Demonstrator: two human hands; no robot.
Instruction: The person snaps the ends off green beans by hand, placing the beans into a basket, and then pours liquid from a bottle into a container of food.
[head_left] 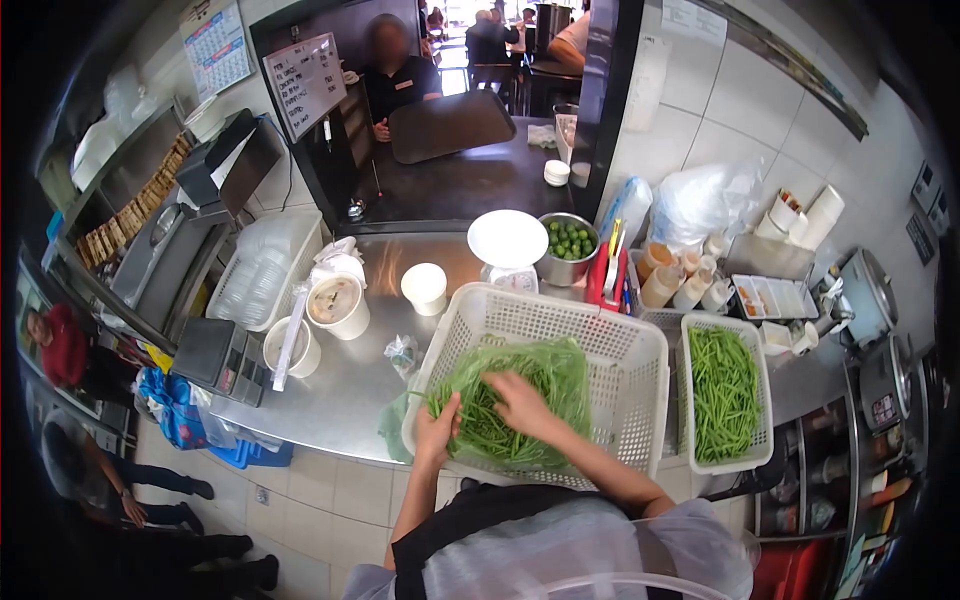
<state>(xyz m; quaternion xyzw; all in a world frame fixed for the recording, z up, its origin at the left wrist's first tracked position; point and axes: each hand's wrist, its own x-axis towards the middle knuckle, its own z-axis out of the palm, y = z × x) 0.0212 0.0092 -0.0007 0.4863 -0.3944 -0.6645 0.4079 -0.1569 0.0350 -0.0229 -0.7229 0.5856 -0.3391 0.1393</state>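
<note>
A thin green plastic bag (568, 375) lies open inside a large white perforated basket (630, 400), with long green beans (505, 425) heaped in it. At the bag's left side, my left hand (437, 430) is closed around a few green beans, thumb pointing up. My right hand (517, 402) is over the heap with its fingers bent down among the beans; what they grip is hidden. To the right, a narrower white basket (764, 425) is filled with cut green beans (725, 390).
A kitchen scale (508, 240) and a metal pot of small green fruits (568, 250) stand behind the basket. White tubs (338, 305) are on the left. Across the pass window, a person holds a dark tray (452, 127). Sauce bottles (660, 285) stand right.
</note>
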